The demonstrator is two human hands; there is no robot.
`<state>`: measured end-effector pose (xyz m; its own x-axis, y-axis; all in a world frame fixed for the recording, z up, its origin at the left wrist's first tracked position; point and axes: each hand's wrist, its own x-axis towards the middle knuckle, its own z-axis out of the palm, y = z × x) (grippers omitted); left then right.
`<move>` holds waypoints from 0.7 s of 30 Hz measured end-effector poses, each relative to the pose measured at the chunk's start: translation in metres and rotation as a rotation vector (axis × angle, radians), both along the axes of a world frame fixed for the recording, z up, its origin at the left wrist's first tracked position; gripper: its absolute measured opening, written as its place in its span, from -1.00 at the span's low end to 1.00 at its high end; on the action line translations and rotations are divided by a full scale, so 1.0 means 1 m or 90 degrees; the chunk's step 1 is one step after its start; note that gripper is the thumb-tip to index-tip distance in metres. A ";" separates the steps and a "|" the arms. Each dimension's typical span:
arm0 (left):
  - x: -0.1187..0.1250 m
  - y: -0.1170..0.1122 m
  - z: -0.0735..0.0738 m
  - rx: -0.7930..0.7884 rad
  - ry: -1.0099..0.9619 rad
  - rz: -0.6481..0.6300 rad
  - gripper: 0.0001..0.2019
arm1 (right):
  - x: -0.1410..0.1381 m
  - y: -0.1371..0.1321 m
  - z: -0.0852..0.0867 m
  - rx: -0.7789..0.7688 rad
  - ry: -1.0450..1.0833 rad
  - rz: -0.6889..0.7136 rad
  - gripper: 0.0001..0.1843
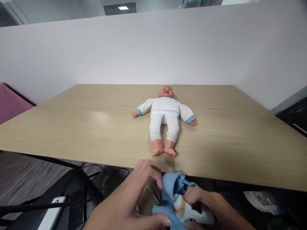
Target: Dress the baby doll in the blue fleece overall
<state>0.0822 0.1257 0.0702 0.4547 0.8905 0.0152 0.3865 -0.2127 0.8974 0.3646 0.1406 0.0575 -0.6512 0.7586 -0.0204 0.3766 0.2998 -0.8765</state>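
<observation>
The cloth (171, 188) between the left grip (129, 201) and the right grip (211, 204) is light blue, with a white part that carries an orange patch and dark marks. Beyond the grips, the doll (165, 118) wears a plain white top and white trousers with light blue cuffs; its head, hands and feet are peach-pink. The table (72, 127) under it is pale beige with a fine wood grain. The wall (144, 48) behind is plain white. Far left of the left grip a pad (11, 102) is magenta-pink. Just left of that grip the floor (19, 179) is grey with a wood pattern, the cables (112, 177) are black, and a slab (51, 214) is white.
</observation>
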 end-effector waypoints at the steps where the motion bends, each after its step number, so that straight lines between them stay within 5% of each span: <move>1: 0.001 0.010 0.012 0.041 -0.055 -0.008 -0.48 | -0.006 0.008 0.018 0.016 -0.011 0.009 -0.83; 4: 0.007 0.049 0.030 0.082 -0.149 -0.132 -0.21 | -0.017 0.031 0.058 0.040 0.025 0.014 -0.75; 8: 0.007 0.099 0.045 -0.018 -0.170 -0.274 -0.62 | -0.009 0.067 0.085 0.069 0.073 -0.030 -0.70; 13: -0.004 0.139 0.075 0.060 -0.132 -0.294 -0.77 | 0.016 0.121 0.088 0.001 0.003 0.155 -0.77; 16: -0.005 0.167 0.083 0.154 -0.139 -0.342 -0.76 | 0.017 0.150 0.083 -0.003 0.132 0.229 -0.75; 21: -0.011 0.210 0.085 0.046 -0.176 -0.337 -0.56 | 0.002 0.196 0.087 -0.108 0.329 0.218 -0.64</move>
